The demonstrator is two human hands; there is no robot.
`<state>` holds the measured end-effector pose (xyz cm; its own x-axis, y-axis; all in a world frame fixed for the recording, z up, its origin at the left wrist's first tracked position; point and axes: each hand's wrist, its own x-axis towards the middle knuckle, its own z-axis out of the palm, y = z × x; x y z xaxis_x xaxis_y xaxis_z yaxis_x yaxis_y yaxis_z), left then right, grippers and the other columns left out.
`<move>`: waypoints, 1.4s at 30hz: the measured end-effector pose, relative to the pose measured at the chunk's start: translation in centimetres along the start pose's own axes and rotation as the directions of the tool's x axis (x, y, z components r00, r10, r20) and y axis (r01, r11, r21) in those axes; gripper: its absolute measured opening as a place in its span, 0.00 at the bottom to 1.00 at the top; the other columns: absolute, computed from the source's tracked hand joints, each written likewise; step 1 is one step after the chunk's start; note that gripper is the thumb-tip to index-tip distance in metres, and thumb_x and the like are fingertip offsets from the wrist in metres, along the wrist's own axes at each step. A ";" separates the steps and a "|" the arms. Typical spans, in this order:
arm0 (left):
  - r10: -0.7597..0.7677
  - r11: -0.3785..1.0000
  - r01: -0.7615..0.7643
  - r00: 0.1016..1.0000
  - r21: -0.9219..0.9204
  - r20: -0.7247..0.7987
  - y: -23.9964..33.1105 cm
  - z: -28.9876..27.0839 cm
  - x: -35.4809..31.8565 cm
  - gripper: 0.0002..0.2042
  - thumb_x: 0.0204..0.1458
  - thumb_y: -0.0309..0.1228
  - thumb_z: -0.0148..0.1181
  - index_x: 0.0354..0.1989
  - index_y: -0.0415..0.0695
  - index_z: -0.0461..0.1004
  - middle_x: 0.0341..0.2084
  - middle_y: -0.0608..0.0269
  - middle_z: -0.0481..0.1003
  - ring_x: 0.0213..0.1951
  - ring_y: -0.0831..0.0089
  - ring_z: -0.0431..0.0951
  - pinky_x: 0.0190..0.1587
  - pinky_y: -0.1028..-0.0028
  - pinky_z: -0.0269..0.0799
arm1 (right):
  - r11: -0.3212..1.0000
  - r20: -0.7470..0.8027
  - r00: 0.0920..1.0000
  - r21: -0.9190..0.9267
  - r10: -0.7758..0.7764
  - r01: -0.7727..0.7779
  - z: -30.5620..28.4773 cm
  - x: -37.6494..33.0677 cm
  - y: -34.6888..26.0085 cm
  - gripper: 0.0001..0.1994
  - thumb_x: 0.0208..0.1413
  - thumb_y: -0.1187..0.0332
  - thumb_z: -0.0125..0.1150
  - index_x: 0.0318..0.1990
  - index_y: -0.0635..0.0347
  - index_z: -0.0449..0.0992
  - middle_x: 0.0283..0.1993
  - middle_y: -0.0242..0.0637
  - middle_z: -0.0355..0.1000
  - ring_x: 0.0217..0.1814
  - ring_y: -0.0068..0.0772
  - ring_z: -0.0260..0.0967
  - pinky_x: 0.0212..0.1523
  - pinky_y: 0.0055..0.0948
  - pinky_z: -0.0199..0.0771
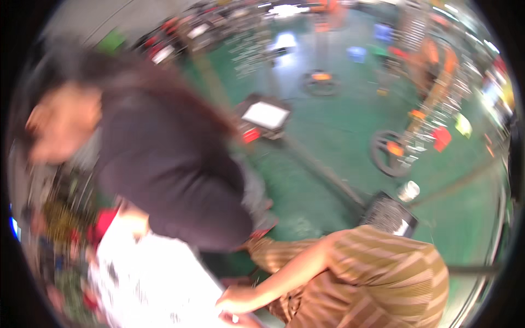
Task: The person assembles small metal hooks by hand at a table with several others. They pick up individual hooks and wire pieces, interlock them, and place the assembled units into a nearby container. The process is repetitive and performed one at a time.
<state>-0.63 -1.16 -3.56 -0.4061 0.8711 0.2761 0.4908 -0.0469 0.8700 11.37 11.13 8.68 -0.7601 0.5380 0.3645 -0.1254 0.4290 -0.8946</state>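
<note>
A large white sheet (158, 279) with dark marks lies at the lower left, overexposed and blurred. From the lower right, my bare right forearm comes out of a brown striped sleeve. My right hand (240, 300) is at the sheet's right edge, its fingers closed on it. Just below, at the lower rim, part of another hand (243, 321) shows. It seems to be my left, but its fingers are mostly cut off. A co-worker in a dark top (169, 158) leans over the sheet's far side, with a hand (134, 220) near its upper edge.
Beyond us stretches a green floor (322, 126). A dark stand with a white top (265, 115), a dark box (388, 216) and wheeled metal equipment (391, 153) stand on it. Blurred clutter (71, 218) fills the left side.
</note>
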 end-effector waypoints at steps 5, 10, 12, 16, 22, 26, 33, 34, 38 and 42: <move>-0.120 0.978 0.175 0.919 0.114 -0.376 9.8 1.9 1.0 0.04 0.55 0.20 0.51 0.38 0.36 0.68 0.37 0.49 0.73 0.42 0.63 0.74 0.48 0.64 0.69 | 0.998 -0.082 0.997 0.070 0.008 -0.002 -0.9 -0.7 0.8 0.05 0.51 0.73 0.61 0.36 0.62 0.77 0.34 0.46 0.77 0.35 0.44 0.77 0.34 0.35 0.77; -0.141 0.937 0.255 0.901 0.238 -0.410 13.0 1.3 0.1 0.07 0.50 0.21 0.59 0.37 0.41 0.73 0.28 0.50 0.76 0.31 0.50 0.77 0.35 0.60 0.72 | 0.998 0.039 0.998 -0.012 0.057 -0.056 -1.8 -0.9 -1.5 0.08 0.51 0.79 0.62 0.39 0.65 0.80 0.39 0.43 0.79 0.37 0.33 0.79 0.39 0.28 0.78; -0.089 0.947 0.198 0.919 0.254 -0.384 13.2 0.3 -0.5 0.08 0.49 0.22 0.62 0.37 0.41 0.74 0.35 0.53 0.78 0.38 0.54 0.78 0.42 0.63 0.73 | 0.997 0.058 0.996 -0.045 0.061 -0.059 -1.8 -0.9 -1.3 0.08 0.50 0.80 0.62 0.39 0.65 0.79 0.38 0.44 0.78 0.37 0.38 0.79 0.39 0.31 0.77; -0.132 0.893 0.327 0.846 0.309 -0.516 13.2 -1.2 -3.2 0.08 0.48 0.22 0.63 0.37 0.41 0.73 0.34 0.55 0.77 0.38 0.54 0.77 0.41 0.62 0.72 | 1.000 0.092 0.995 0.008 0.021 -0.022 -1.9 -1.4 2.8 0.09 0.49 0.83 0.63 0.39 0.69 0.78 0.36 0.43 0.78 0.36 0.32 0.77 0.39 0.27 0.76; -0.180 0.983 0.157 0.906 -0.092 -0.383 16.6 -5.5 -3.6 0.11 0.46 0.31 0.68 0.34 0.40 0.76 0.30 0.57 0.76 0.35 0.59 0.76 0.39 0.66 0.70 | 0.996 0.215 0.975 0.051 0.064 -0.077 -2.2 -0.5 6.2 0.09 0.56 0.82 0.57 0.45 0.71 0.76 0.41 0.42 0.78 0.41 0.30 0.76 0.44 0.27 0.76; 0.497 0.669 -0.386 0.867 -0.635 -0.003 23.6 -6.9 -1.1 0.12 0.48 0.35 0.69 0.36 0.39 0.80 0.29 0.58 0.77 0.35 0.60 0.77 0.38 0.66 0.71 | 0.992 0.228 0.970 0.079 0.081 -0.101 -1.7 -0.6 7.5 0.10 0.57 0.82 0.57 0.46 0.71 0.75 0.42 0.43 0.78 0.42 0.30 0.76 0.44 0.27 0.75; 0.718 0.456 -0.290 0.679 -0.842 0.155 25.6 -5.9 -0.7 0.20 0.60 0.44 0.54 0.32 0.35 0.73 0.34 0.46 0.71 0.37 0.48 0.72 0.40 0.57 0.66 | 0.992 0.264 0.962 0.082 0.073 -0.097 -1.2 -1.2 5.6 0.10 0.55 0.83 0.56 0.45 0.71 0.76 0.41 0.43 0.78 0.43 0.29 0.76 0.45 0.26 0.76; 0.664 0.462 -0.317 0.742 -0.828 0.087 25.8 -6.2 -0.8 0.19 0.60 0.43 0.54 0.31 0.35 0.73 0.33 0.47 0.72 0.35 0.49 0.72 0.39 0.58 0.67 | 0.991 0.255 0.964 0.085 0.074 -0.098 -1.2 -1.3 5.4 0.10 0.55 0.83 0.56 0.45 0.71 0.76 0.41 0.43 0.78 0.43 0.29 0.76 0.45 0.26 0.76; 0.568 0.472 -0.576 0.778 -0.668 -0.269 27.0 -7.2 -0.7 0.14 0.60 0.36 0.55 0.28 0.38 0.75 0.27 0.55 0.73 0.29 0.56 0.73 0.33 0.63 0.69 | 0.994 0.217 0.972 0.054 0.085 -0.099 -1.2 -2.0 4.9 0.09 0.53 0.83 0.59 0.42 0.70 0.77 0.39 0.41 0.78 0.39 0.28 0.76 0.43 0.25 0.76; 0.567 0.414 -0.713 0.689 -0.566 -0.452 27.3 -5.5 -0.8 0.12 0.61 0.32 0.52 0.27 0.39 0.73 0.27 0.57 0.72 0.30 0.58 0.73 0.33 0.63 0.69 | 0.994 0.247 0.969 0.097 0.022 -0.048 -0.1 -2.0 2.9 0.08 0.50 0.83 0.63 0.39 0.69 0.78 0.36 0.41 0.78 0.38 0.28 0.76 0.41 0.26 0.76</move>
<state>8.85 -5.83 22.25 -0.3496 0.3523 0.8681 0.0559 -0.9171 0.3947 12.59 11.36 5.41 -0.8965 0.3518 0.2693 -0.1501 0.3307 -0.9317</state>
